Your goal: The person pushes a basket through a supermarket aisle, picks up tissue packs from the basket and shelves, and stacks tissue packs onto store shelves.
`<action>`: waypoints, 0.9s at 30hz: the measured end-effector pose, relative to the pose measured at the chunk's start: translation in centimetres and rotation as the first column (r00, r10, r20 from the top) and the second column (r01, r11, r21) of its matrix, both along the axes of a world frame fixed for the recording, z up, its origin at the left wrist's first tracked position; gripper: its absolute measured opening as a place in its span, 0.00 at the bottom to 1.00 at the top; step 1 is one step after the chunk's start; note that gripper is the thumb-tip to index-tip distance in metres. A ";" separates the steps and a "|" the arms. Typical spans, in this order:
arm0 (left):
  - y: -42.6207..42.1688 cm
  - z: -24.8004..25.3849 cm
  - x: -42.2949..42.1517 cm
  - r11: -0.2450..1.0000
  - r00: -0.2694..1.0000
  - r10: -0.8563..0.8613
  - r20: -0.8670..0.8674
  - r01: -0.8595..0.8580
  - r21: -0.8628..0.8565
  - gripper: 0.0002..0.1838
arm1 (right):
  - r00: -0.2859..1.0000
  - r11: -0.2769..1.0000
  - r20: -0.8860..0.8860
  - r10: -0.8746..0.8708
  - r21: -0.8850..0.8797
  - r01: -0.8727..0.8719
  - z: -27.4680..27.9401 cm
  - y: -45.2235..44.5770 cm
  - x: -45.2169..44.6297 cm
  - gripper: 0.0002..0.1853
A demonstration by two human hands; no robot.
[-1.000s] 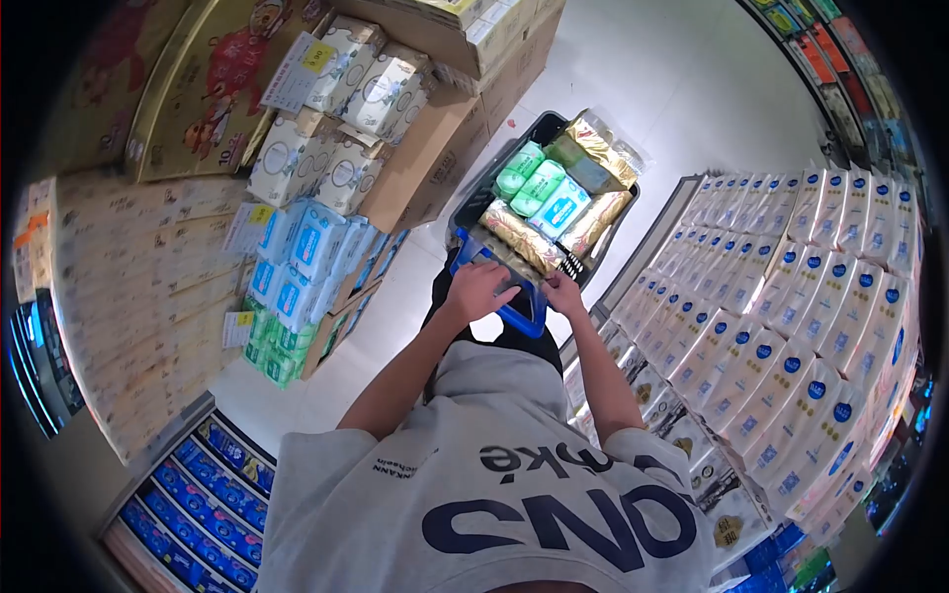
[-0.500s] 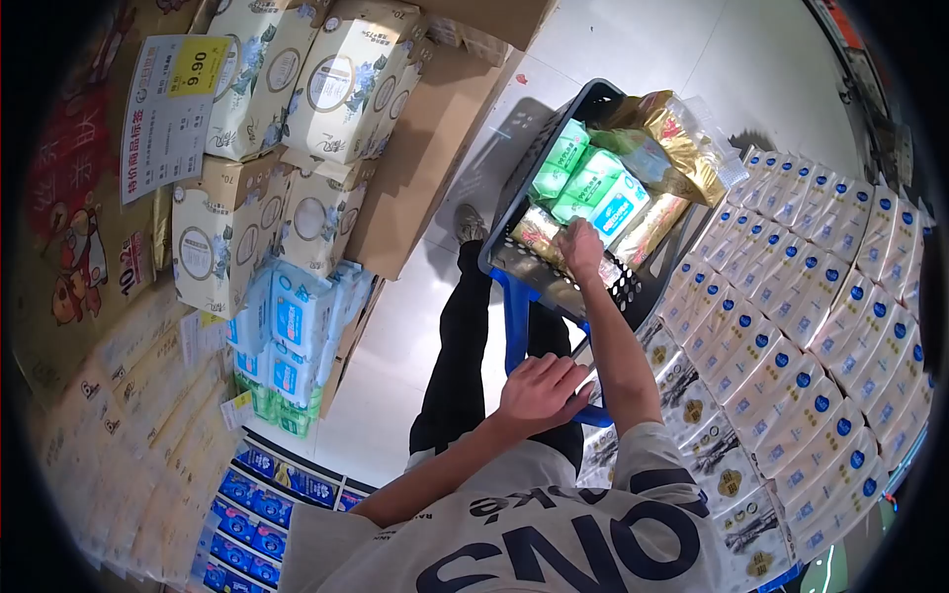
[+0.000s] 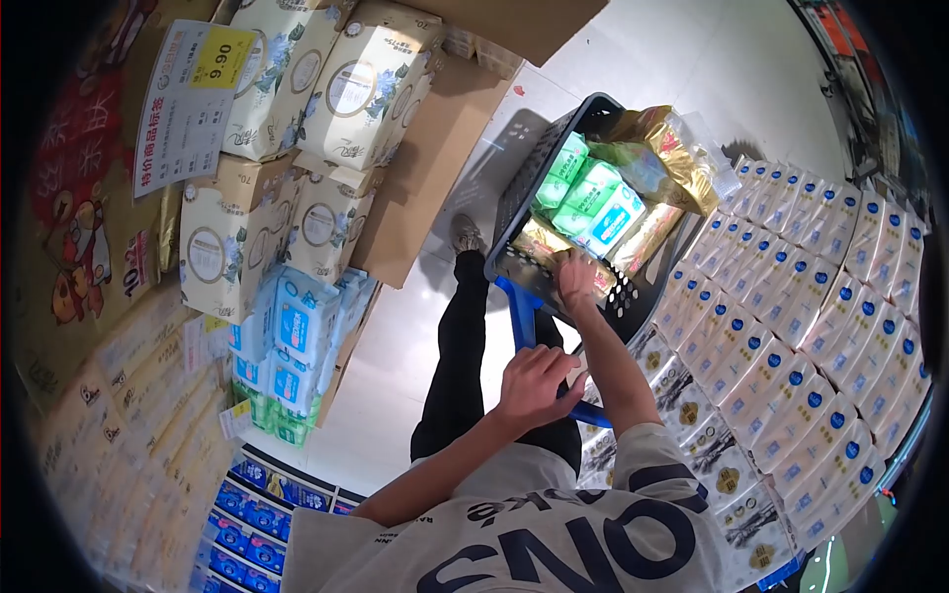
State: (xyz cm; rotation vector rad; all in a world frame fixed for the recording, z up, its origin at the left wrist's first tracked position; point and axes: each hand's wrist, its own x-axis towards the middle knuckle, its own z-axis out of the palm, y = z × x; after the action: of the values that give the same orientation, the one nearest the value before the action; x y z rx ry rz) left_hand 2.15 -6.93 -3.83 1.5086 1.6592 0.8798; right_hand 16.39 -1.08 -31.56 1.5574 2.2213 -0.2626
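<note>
My left hand (image 3: 539,381) is wrapped round the blue handle (image 3: 522,318) of a dark basket (image 3: 507,232). Over the basket's near end reaches my right hand (image 3: 575,277), at a gold package (image 3: 543,242); its fingertips are partly hidden. Beside that lie green packs (image 3: 587,195), a blue-and-white pack (image 3: 615,219) and another gold package (image 3: 647,237). A larger gold package (image 3: 680,163) in clear wrap leans over the basket's far right edge.
Boxed tissue packs (image 3: 351,89) stand on the left in a cardboard display (image 3: 420,163), with blue packs (image 3: 297,321) below. A price card (image 3: 188,109) hangs there. White wrapped packs (image 3: 781,326) are stacked on the right. A shoe (image 3: 466,234) is on the pale floor (image 3: 633,54).
My right hand has left the handle and reached into the basket, then shifted slightly towards its near edge. My left hand has stayed at the handle. The view has moved closer to the left display.
</note>
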 end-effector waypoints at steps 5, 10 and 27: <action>0.1 0.2 0.1 1.000 0.999 0.030 -0.024 -0.030 0.000 0.06 | 0.979 0.910 -0.157 0.127 -0.374 -0.178 0.6 3.2 2.3 0.13; 0.0 0.4 0.2 1.000 1.000 0.023 -0.016 -0.023 -0.004 0.06 | 0.927 0.847 -0.262 0.267 -0.396 -0.356 2.9 3.6 4.5 0.15; -0.6 1.9 -0.6 0.983 0.999 -0.040 -0.029 0.034 -0.182 0.28 | 0.833 0.828 -0.427 0.352 -0.273 -0.490 28.3 3.5 8.5 0.10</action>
State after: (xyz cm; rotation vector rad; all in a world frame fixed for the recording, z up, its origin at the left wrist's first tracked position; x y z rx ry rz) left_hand 1.59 -7.57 -1.97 1.4301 1.6805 0.6677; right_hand 24.86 2.45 -3.29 0.8202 2.5317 -0.8346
